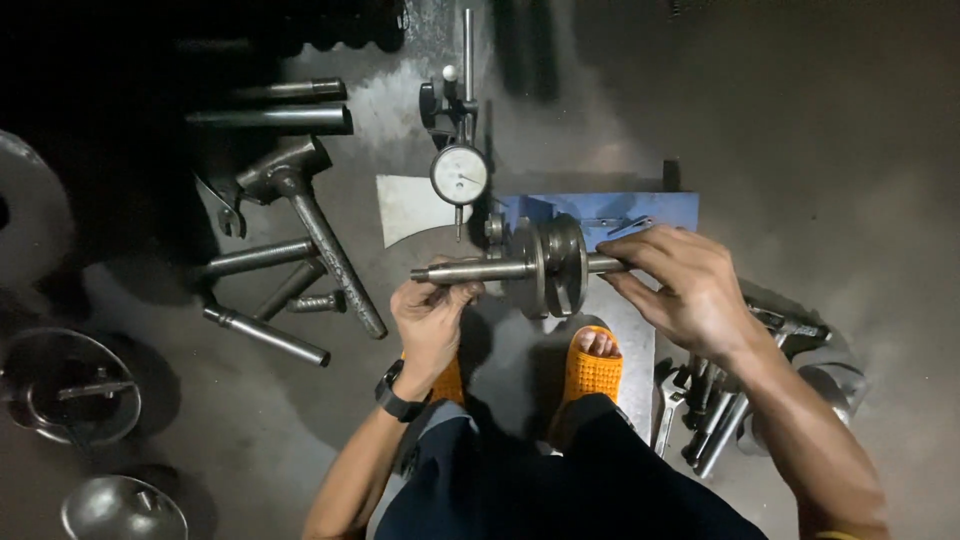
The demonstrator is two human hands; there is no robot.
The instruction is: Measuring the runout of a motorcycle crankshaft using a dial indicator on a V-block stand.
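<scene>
Head view: looking straight down at a person crouched over a dim workshop floor.
Floor: grey concrete floor (850, 150), stained and dusty, black shadow from 9 to 11 o'clock.
Crankshaft: steel crankshaft (545, 265) at picture centre, lying level, its shaft ends pointing to 3 and 9 o'clock, above a blue stand (660, 210).
Left hand: left hand (432, 318) at 7 o'clock of the crankshaft, fingers (452, 292) closed on the left shaft end from below; a black watch (396, 397) sits on the wrist.
Right hand: right hand (690, 285) at 3 o'clock, fingers (640, 255) pinched round the right shaft end.
Dial gauge: round white-faced dial gauge (459, 175) at 11 o'clock of the crankshaft, just beside it, on a slim upright post.
Feet: orange sandal (590, 370) at 6 o'clock, directly under the crankshaft.
Left clutter: steel rods, pipes and a heavy hammer (300, 195) at 9 to 10 o'clock, well apart from the left hand; metal bowls (70, 385) at 8 o'clock.
Right clutter: wrenches (700, 410) heaped at 4 o'clock, near the right forearm.
Open room: bare floor from 12 to 3 o'clock; tools crowd both lower sides.
</scene>
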